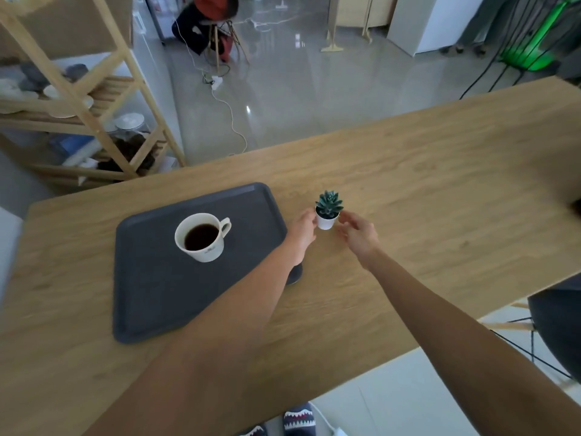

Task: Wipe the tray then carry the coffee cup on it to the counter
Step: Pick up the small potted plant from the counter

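A dark grey tray (151, 287) lies on the wooden table (440, 190). On it stands a white coffee cup (202, 237) full of black coffee, handle pointing right. Just right of the tray sits a small succulent in a white pot (327, 212). My left hand (303, 229) touches the pot's left side and my right hand (358, 236) is at its right side, fingers curled around it. My left forearm crosses the tray's right front corner and hides it.
A wooden shelf rack (94, 114) with plates and jars stands at the far left. A dark chair (556, 328) is at the table's right front edge. Cables (232, 121) trail over the glossy floor beyond the table.
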A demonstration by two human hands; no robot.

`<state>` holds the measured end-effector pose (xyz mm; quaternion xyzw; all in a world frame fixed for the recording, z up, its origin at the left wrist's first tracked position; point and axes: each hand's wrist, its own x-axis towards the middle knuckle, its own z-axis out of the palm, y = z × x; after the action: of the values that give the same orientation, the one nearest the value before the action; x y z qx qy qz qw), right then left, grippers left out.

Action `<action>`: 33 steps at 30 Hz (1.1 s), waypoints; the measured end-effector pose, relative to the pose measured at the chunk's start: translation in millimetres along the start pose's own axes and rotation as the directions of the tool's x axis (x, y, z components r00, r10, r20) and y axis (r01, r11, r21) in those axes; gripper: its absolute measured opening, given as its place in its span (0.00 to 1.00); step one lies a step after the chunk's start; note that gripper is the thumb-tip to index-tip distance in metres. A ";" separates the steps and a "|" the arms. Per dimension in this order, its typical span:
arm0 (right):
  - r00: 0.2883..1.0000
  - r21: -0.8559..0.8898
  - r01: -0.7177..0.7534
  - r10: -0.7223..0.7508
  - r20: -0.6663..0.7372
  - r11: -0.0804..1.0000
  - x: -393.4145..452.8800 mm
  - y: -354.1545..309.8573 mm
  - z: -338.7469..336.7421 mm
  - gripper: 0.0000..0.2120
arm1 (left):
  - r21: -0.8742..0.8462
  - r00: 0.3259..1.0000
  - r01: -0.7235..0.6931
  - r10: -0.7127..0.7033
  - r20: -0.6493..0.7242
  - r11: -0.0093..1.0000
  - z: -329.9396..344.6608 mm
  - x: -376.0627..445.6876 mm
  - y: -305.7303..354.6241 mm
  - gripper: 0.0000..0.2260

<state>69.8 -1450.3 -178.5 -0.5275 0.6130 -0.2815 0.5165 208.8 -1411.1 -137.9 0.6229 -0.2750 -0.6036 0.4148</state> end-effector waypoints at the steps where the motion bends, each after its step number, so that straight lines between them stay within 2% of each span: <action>1: 1.000 0.023 0.000 -0.001 0.013 1.000 1.3 0.7 0.1 0.19 | -0.020 1.000 -0.003 0.003 0.009 1.000 0.0 -1.9 1.0 0.14; 6: 0.996 0.148 0.045 -0.056 0.073 0.988 -0.2 -31.1 6.8 0.19 | -0.064 0.998 -0.058 0.057 -0.009 0.996 -15.9 -7.5 20.1 0.17; 12: 0.961 0.204 0.163 -0.203 0.189 0.965 -2.2 -108.9 46.9 0.19 | -0.146 0.976 -0.198 0.182 -0.115 0.969 -74.1 -30.0 68.3 0.11; 14: 0.938 0.211 0.192 -0.243 0.248 0.958 -3.9 -135.8 80.5 0.20 | -0.160 0.961 -0.240 0.211 -0.178 0.957 -109.7 -42.0 80.9 0.14; 17: 0.896 0.238 0.213 -0.286 0.338 0.948 -8.7 -172.8 145.6 0.19 | -0.145 0.928 -0.300 0.253 -0.275 0.943 -171.1 -65.6 95.3 0.13; 21: 0.836 0.229 0.208 -0.295 0.462 0.951 -28.0 -208.2 244.3 0.19 | -0.156 0.884 -0.311 0.225 -0.409 0.938 -264.2 -91.6 93.9 0.13; 24: 0.809 0.214 0.167 -0.258 0.528 0.962 -40.0 -221.1 321.4 0.18 | -0.205 0.856 -0.320 0.190 -0.481 0.925 -335.5 -99.7 79.4 0.16; 27: 0.776 0.155 0.124 -0.194 0.601 0.980 -49.3 -225.0 391.7 0.18 | -0.260 0.838 -0.303 0.126 -0.531 0.917 -394.4 -108.0 62.3 0.14; 31: 0.749 0.079 0.072 -0.106 0.654 0.994 -60.8 -226.8 463.7 0.18 | -0.302 0.810 -0.276 0.052 -0.584 0.913 -457.7 -105.2 37.6 0.17; 33: 0.733 0.038 0.097 -0.097 0.673 0.995 -62.2 -226.0 491.9 0.18 | -0.320 0.801 -0.293 0.049 -0.596 0.901 -481.6 -100.7 26.7 0.15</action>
<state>602.2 -1358.2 -108.0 -0.6248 0.3562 -0.0982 0.6878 673.0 -1250.7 -97.6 0.6499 -0.0652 -0.3894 0.6494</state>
